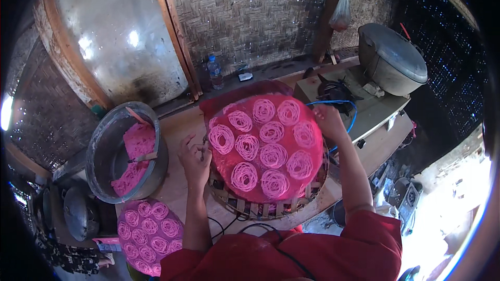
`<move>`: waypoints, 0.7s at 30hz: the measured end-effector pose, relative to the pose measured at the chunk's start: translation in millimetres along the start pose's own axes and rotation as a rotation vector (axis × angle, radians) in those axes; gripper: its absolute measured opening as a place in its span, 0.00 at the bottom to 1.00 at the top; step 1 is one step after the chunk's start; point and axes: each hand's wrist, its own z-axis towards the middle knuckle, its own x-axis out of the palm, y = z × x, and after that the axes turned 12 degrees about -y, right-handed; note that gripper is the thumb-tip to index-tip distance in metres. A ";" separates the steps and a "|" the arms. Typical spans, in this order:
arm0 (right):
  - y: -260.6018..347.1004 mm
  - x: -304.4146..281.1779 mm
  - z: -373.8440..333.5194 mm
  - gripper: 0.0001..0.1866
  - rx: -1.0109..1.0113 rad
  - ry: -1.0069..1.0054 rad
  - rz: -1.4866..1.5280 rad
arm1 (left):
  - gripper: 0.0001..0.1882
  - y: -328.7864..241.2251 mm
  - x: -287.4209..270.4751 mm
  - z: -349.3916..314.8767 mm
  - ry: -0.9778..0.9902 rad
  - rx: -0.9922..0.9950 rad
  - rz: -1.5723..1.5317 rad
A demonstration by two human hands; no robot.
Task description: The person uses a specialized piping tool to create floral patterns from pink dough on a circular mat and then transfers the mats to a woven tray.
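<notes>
A round, bright red sheet (225, 170) lies over a woven bamboo tray (317, 193). Several pink nests of thin noodle strands (272, 132) are spread across it. At its left edge is my left hand (196, 159), with curled fingers pinched round a small dark bit I cannot make out. My right hand (329, 120) is closed at the sheet's far right edge and appears to grip it; the fingertips are partly hidden. Dark red cloth (219, 105) shows behind the sheet.
Left of me, a metal basin (96, 174) holds pink dough (139, 140) and a wooden paddle (140, 117). Another round of pink nests (151, 238) sits below it. A stove (312, 91), a blue cord (355, 117) and a lidded pot (393, 62) stand right; a bottle (215, 73) is behind.
</notes>
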 end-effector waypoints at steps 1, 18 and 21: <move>6.9 3.3 14.9 0.09 -0.068 0.005 -0.002 | 0.06 -1.1 -6.5 -4.0 0.004 -0.109 -0.054; -22.2 145.0 166.2 0.09 -0.293 0.295 -0.424 | 0.06 -37.8 -1.8 -73.9 0.029 0.020 0.107; -23.5 163.4 160.4 0.12 -0.263 0.315 -0.383 | 0.07 -34.6 -6.6 -79.3 0.033 0.012 0.155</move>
